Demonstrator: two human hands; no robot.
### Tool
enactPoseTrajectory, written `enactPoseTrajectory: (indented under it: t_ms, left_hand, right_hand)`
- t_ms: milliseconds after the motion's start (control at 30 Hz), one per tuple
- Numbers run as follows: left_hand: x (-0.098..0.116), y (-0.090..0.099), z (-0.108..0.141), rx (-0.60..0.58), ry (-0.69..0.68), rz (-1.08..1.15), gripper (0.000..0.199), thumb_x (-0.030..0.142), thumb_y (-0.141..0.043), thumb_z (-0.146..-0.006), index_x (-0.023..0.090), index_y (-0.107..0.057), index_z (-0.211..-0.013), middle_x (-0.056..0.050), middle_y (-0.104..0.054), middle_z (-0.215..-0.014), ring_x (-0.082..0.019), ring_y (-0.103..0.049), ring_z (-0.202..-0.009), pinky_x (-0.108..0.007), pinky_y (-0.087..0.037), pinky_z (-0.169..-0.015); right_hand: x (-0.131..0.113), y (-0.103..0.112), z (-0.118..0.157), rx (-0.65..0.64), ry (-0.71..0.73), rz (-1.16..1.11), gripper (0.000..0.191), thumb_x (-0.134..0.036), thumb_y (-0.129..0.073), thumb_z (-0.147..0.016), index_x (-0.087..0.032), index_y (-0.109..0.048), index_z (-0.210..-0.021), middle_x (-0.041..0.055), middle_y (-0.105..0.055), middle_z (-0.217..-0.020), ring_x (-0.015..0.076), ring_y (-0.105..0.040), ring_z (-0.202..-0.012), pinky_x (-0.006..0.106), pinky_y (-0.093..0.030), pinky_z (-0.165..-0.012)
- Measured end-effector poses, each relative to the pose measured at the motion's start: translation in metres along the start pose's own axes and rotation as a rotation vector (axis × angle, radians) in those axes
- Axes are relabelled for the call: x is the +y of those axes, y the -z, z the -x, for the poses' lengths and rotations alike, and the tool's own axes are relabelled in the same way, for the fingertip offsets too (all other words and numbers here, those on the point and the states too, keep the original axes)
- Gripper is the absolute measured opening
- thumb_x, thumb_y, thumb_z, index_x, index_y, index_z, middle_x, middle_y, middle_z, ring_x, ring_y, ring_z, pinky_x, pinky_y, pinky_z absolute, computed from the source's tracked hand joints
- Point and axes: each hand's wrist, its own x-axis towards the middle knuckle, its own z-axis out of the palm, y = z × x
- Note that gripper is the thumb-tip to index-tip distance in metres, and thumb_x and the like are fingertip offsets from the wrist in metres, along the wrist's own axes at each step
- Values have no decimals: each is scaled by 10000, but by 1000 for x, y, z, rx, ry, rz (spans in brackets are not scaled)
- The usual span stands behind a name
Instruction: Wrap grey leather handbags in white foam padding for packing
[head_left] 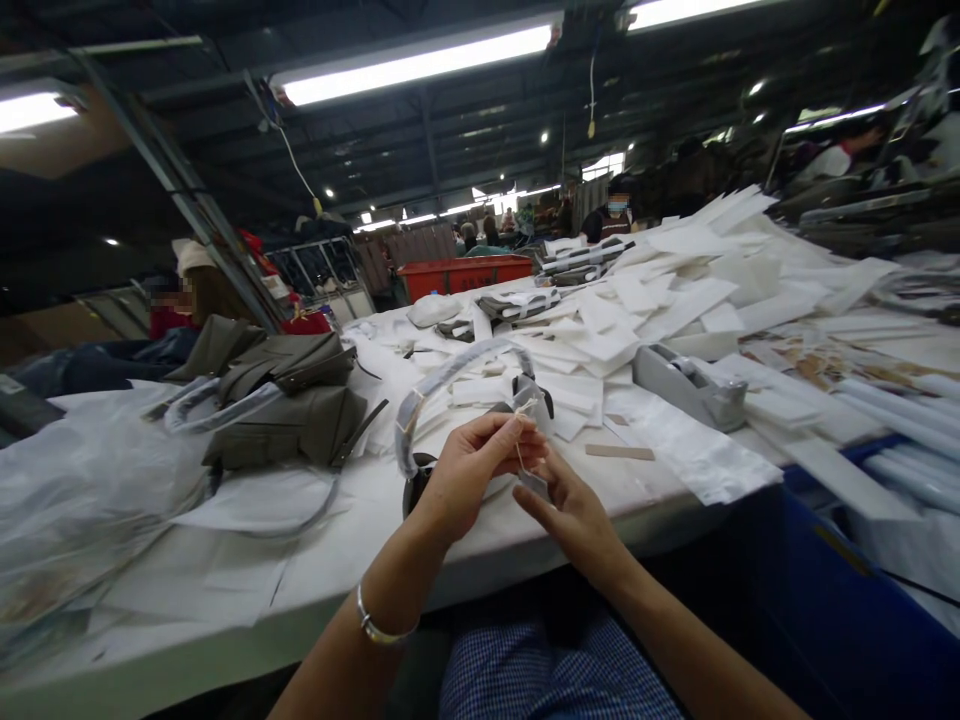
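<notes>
String [518,452] sits pinched in our left hand [466,465]; our right hand [579,515], thumb spread open, is just beside it. Beyond our left hand we see a plastic-wrapped handle [450,369].

So the left wrist has a slim, shiny silver-coloured metal bangle [366,622] on it, a curved band that catches the light. Forearms are bare, same with the left hand [466,468] and right hand [583,522]. Around the lap there's a blue-and-white fabric garment [551,672] in a tiny check, kinda creased; can't tell if it's an apron.
</notes>
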Motion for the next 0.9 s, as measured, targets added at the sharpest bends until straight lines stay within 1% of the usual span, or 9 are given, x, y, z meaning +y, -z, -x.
enactPoseTrajectory:
  t_ms: [100,233,367,467,567,667,733,833,900]
  left_hand:
    - [6,-1,5,11,23,50,327,450,-763,-812,150,-722,-936,-64,-711,-885,-130,-665,-713,-220,-538,-626]
    - [9,2,13,11,34,77,326,455,-761,-807,147,-718,-905,-37,-679,-838,-69,-574,-584,-176,-473,-517]
    - [5,11,22,40,4,86,286,428,-722,-857,150,-723,-925,-19,-669,-812,-48,-563,-583,-164,-486,-574]
    - [4,22,33,73,2,32,283,422,-700,-882,149,-727,-949,-27,-683,-816,-74,-620,-660,-201,-534,-696]
    - [8,37,48,106,4,-87,291,427,-702,-882,154,-733,-978,-58,-718,-870,-142,-680,-792,-268,-563,-784]
    - [18,59,62,87,9,-253,327,457,-683,-888,148,-747,-975,-101,-743,-946,-203,-701,-889,-309,-574,-801]
    - [25,76,67,162,-40,-322,344,480,-666,-893,156,-750,-974,-107,-747,-971,-214,-709,-886,-302,-574,-760]
    - [34,106,66,420,-215,-364,323,476,-669,-888,194,-733,-1032,-79,-745,-994,-184,-705,-834,-239,-527,-649]
    - [35,124,57,522,-292,-444,330,460,-690,-872,195,-725,-1065,-76,-738,-1024,-170,-687,-826,-215,-481,-613]
  right_hand:
    - [3,0,-2,-22,-39,-2,585,-478,-641,-908,-254,-511,-1433,81,-748,-1121,283,-690,-1081,461,-508,-1000]
    - [5,1,2,-108,-30,56,427,-449,-637,-916,-240,-645,-1289,81,-766,-1045,263,-697,-1039,438,-501,-992]
    - [-4,-4,7,-149,-61,-1,454,-479,-649,-906,-221,-642,-1280,51,-759,-863,207,-695,-804,350,-547,-777]
    - [-11,-6,7,-122,-110,-140,418,-513,-629,-912,-192,-690,-1172,15,-682,-670,152,-616,-596,267,-488,-566]
    - [-20,-7,-2,-98,-153,-211,377,-524,-641,-898,-184,-726,-1039,3,-639,-611,123,-567,-516,237,-440,-489]
    - [-30,-8,-20,-160,-172,-125,386,-545,-680,-855,-172,-743,-932,11,-644,-602,118,-565,-499,234,-451,-483]
    - [-35,-10,-36,-200,-174,-37,416,-571,-695,-823,-165,-748,-898,21,-657,-611,123,-577,-506,240,-474,-493]
    - [-37,-14,-63,-243,-200,88,430,-582,-703,-798,-164,-756,-883,30,-675,-619,133,-598,-521,242,-496,-494]
    - [-35,-19,-80,-267,-193,169,417,-571,-695,-805,-166,-761,-877,34,-686,-628,132,-607,-522,230,-485,-477]
